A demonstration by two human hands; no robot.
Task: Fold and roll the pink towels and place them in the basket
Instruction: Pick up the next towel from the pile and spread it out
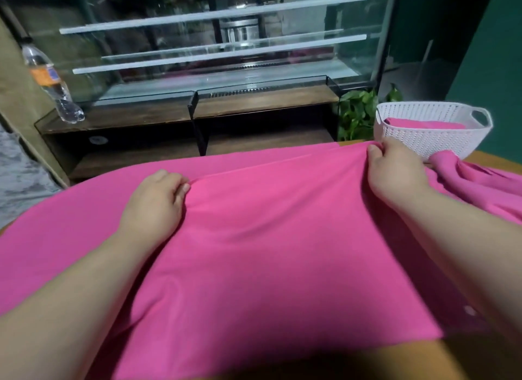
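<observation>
Head view: pink towel (pixel 268 238); bottle label (pixel 46 75) illegible.

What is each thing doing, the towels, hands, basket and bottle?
Spread towel: lies on the table, far edge pinched up.
Left hand: pinches the spread towel.
Right hand: pinches the spread towel.
Basket: upright.
Basket towel: lies inside the basket.
Heaped towel: bunched beside the basket.
Bottle: stands on the shelf.
</observation>
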